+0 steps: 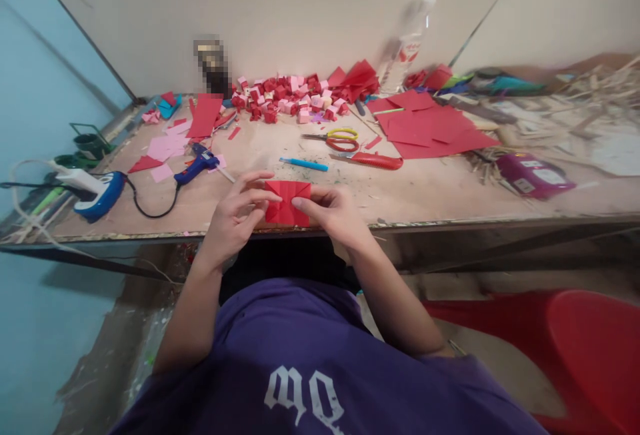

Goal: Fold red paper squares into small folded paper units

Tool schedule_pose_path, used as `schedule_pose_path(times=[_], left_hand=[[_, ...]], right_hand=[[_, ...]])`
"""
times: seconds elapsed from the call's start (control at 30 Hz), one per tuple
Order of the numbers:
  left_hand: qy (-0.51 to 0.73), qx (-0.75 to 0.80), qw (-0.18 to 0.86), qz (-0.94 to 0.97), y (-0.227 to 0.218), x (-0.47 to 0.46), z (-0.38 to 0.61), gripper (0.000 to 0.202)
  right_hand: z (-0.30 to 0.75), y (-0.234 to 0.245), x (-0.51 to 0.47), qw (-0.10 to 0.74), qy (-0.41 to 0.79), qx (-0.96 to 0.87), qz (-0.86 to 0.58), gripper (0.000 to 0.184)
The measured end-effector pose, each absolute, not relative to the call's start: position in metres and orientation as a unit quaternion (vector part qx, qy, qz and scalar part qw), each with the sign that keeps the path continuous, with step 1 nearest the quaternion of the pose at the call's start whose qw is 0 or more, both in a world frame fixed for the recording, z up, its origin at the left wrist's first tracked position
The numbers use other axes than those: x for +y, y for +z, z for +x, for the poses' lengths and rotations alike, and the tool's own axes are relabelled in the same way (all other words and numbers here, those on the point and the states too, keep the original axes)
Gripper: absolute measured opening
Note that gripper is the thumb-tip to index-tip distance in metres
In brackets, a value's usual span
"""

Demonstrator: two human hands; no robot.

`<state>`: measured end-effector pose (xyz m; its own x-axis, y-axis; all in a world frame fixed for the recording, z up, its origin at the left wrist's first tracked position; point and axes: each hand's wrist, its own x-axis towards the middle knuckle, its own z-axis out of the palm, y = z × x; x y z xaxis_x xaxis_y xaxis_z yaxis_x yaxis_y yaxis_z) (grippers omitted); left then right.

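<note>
The folding in hand looks part-way along. A small red paper square (287,215) is held up between the 2 hands at the front edge of the desk (435,188), just in front of the person's body. Creases run across its face and meet near the middle, so some folding is already done; yet the paper is broadly flat and has no box shape.

The left hand (230,215) grasps the left side of the square, its thumb and fingertips against the paper. The right hand (340,211) pinches the opposite side, thumb pressed on the face and the other fingers mostly hidden behind.

At the back of the desk lies a heap of small red and pink folded paper blocks (290,98), too many and too tangled to count; by their look, these are finished or nearly finished pieces. Plenty of stock seems left: overlapping red paper sheets (430,135) lie flat on the right, and pink paper pieces (165,148) on the left.

The scissors (327,138), the red utility knife (377,160), the blue pen (307,165) and the blue glue gun (197,163) all lie beyond the hands, untouched.
</note>
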<state>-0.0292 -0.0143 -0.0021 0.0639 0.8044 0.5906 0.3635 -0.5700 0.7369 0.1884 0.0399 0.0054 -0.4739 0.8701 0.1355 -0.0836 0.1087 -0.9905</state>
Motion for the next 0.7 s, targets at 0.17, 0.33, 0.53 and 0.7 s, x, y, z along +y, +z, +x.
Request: schedule_pose_path(times=[0.17, 0.33, 0.53, 0.7], left_hand=[[0.504, 0.424, 0.156, 0.737, -0.0046, -0.0127, -0.0338, 0.035], [0.502, 0.428, 0.121, 0.742, -0.0068, -0.0127, -0.033, 0.035], [0.517, 0.391, 0.142, 0.748, -0.0084, -0.0129, -0.0342, 0.017], [0.537, 0.373, 0.18, 0.735, -0.0113, -0.011, -0.0346, 0.013]], right_hand=[[0.1899, 0.0049, 0.0423, 0.428, 0.586, -0.611, -0.317, 0.024], [0.1904, 0.0043, 0.0436, 0.437, 0.588, -0.608, -0.307, 0.023], [0.1895, 0.0056, 0.0445, 0.433, 0.618, -0.594, -0.279, 0.016], [0.1901, 0.0059, 0.0443, 0.423, 0.635, -0.584, -0.277, 0.015]])
